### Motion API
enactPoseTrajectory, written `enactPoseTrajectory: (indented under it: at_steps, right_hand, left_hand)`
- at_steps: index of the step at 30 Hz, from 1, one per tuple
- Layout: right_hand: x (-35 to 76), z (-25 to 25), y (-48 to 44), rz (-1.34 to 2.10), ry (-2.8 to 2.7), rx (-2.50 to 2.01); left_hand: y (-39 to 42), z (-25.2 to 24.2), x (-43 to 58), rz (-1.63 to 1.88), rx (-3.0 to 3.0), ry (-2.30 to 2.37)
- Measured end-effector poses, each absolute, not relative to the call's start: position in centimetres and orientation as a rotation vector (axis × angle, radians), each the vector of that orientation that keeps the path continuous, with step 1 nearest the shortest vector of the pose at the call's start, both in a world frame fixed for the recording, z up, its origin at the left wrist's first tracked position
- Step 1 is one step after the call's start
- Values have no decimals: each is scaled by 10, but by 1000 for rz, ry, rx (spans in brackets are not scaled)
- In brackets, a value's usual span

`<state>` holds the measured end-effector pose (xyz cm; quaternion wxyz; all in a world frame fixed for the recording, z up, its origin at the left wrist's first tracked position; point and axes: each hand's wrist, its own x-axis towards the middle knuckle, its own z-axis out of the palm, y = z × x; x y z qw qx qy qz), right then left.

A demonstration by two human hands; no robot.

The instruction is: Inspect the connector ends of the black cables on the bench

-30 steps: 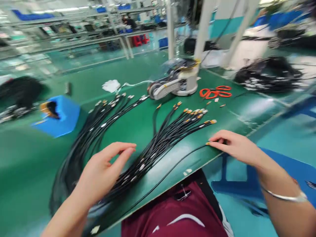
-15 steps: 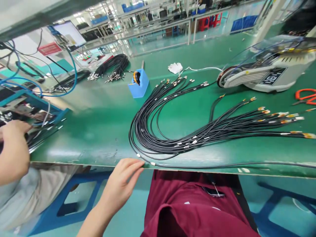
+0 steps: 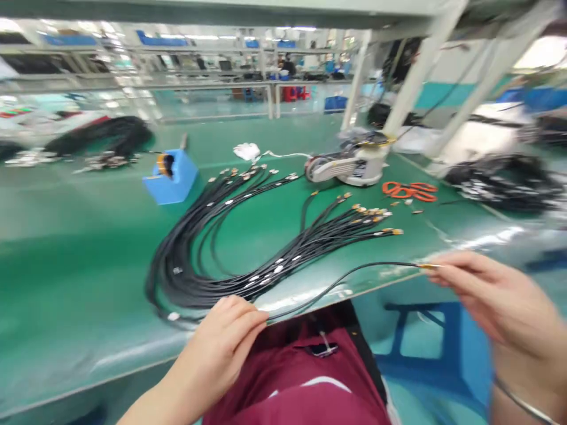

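Observation:
At the front edge of the bench, a thin black cable [image 3: 354, 270] runs loosely between my two hands. My left hand [image 3: 228, 333] pinches it between thumb and fingers, close to the bench edge. Off to the right, my right hand [image 3: 496, 295] is closed on the cable's yellow-tipped end [image 3: 429, 266] and holds it slightly above the edge. Behind them lies a curved bundle of black cables [image 3: 177, 254], with white labels along it and yellow and white tips on its right ends.
A blue tape holder [image 3: 179, 183] stands behind the bundle at left. A grey-white machine [image 3: 358, 168] is at the back, with orange-handled scissors [image 3: 410, 190] beside it. More dark cables lie at the far left [image 3: 119, 133] and right [image 3: 505, 183]. A blue stool [image 3: 469, 354] is below.
The view has swung right. My right hand has come into view holding the cable's end, and my left hand now pinches the cable. The other person's hand at left has left the view.

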<state>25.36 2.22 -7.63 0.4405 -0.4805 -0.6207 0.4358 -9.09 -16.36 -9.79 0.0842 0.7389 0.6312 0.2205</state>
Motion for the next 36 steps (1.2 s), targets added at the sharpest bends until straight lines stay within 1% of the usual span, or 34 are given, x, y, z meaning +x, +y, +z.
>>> enactPoseTrajectory:
  at_steps: [1, 6, 10, 14, 16, 18, 21, 25, 30, 36]
  right_hand:
    - [253, -74, 23, 1120, -1529, -1195]
    - [267, -64, 27, 1061, -1225, -1103]
    - [268, -67, 25, 1307, -1140, -1043]
    - [256, -73, 26, 1520, -1141, -974]
    - [257, -72, 29, 1517, -1161, -964]
    - [264, -71, 31, 1426, -1146, -954]
    - [278, -70, 31, 1327, -1117, -950]
    - [282, -77, 32, 1407, -1117, -939]
    - [282, -87, 40, 1407, -1016, -935]
    - [279, -97, 45, 1610, -882, -934]
  left_hand:
    - [-151, -97, -84, 684, 2197, 1859]
    - [-106, -95, -82, 689, 2066, 1785]
    - [-90, -90, -82, 562, 1906, 1691]
    - [-66, -70, -54, 461, 1802, 1626]
    - [-52, -58, -41, 408, 1781, 1612]
    - [-43, -52, -36, 349, 1773, 1619]
    - [-39, -56, -40, 288, 1779, 1641]
    - [-44, -68, -45, 246, 1774, 1630]
    - [-45, -66, -45, 252, 1728, 1564]
    - [-48, -70, -49, 247, 1718, 1602]
